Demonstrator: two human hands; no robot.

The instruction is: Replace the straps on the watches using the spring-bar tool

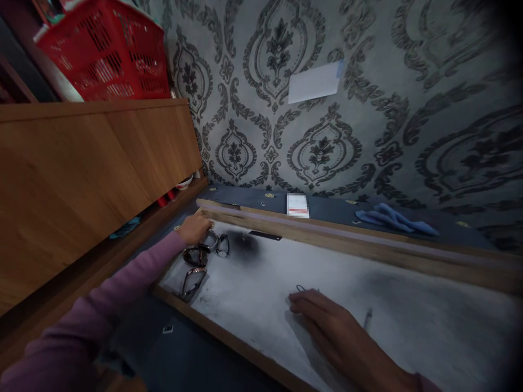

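Observation:
A shallow wooden tray (229, 294) with a whitish bottom lies across the view. My left hand (196, 227) is at its far left corner, beside a watch (210, 241); what its fingers hold, if anything, is hidden. Several pairs of glasses (193, 282) lie near that hand. My right hand (327, 321) is low over the middle of the tray, fingers together, next to a small dark loop (300, 288) partly hidden by them. A thin pen-like item (368, 319) lies to its right. By the tray's far wall is a flat black strip (265, 235).
Behind the tray are a small white box (298, 205) and a blue cloth (396, 219) on dark fabric. A wooden cabinet (98, 179) stands at the left with a red basket (110, 54) on top. White paper (314, 83) is on the patterned wall.

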